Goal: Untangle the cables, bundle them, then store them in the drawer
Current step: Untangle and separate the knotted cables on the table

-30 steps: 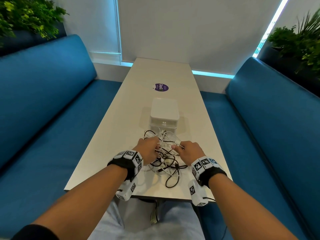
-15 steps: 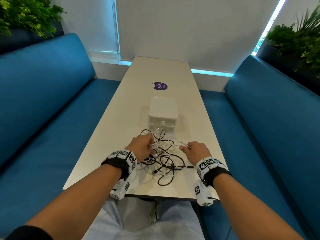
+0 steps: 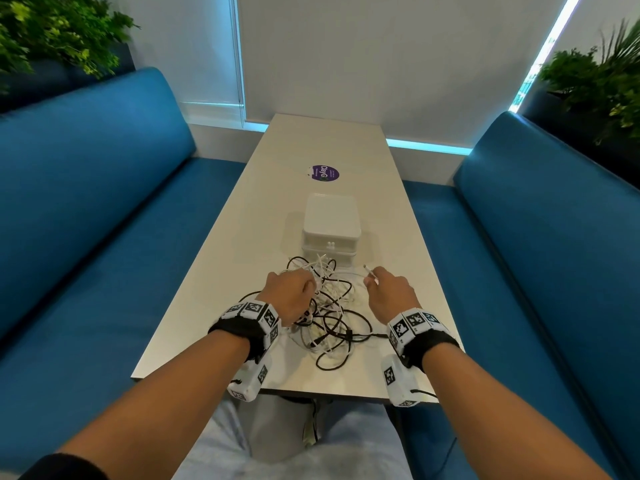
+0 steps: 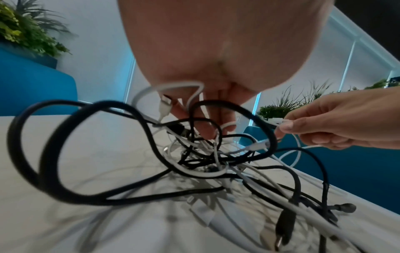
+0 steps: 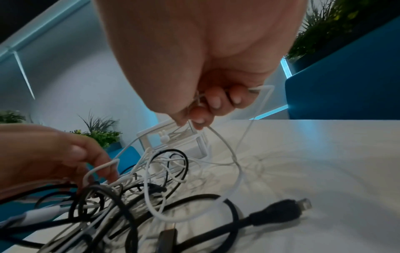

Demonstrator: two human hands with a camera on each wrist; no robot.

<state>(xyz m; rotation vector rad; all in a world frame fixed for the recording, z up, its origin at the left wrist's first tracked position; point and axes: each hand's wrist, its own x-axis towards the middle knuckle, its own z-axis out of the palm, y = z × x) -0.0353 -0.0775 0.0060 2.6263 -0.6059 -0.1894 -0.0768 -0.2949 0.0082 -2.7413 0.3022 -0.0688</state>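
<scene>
Seen from the head: a tangle of black and white cables (image 3: 329,310) lying on the near end of a long pale table (image 3: 214,271), just at 6 o'clock of a small white drawer box (image 3: 330,226) standing mid-table, drawers closed. Left hand (image 3: 289,299) planted on the 9 o'clock side of the tangle, fingers curled down into the loops and gripping them. Right hand (image 3: 389,294) lifted at the 3 o'clock side, thumb and forefinger pinching the plug end of a thin white cable (image 3: 367,271), tip pointing toward 11 o'clock. Purple round sticker (image 3: 325,173) beyond the box at 12 o'clock; blue benches (image 3: 86,209) along both sides, green plants (image 3: 59,32) in the upper corners. From the left wrist: fingers (image 4: 205,126) closed among black loops and white strands, one white plug hanging beside them; right hand (image 4: 337,119) at 3 o'clock, pinching the white cable (image 4: 279,122) between thumb and forefinger, other fingers folded. From the right wrist: fingers (image 5: 214,102) curled tight round the white cable (image 5: 229,150), which droops in a loop to the table; left hand (image 5: 54,154) at 9 o'clock holding white strands; drawer box (image 5: 173,138) just behind the fingertips; a black plug (image 5: 281,211) lying at 5 o'clock.
</scene>
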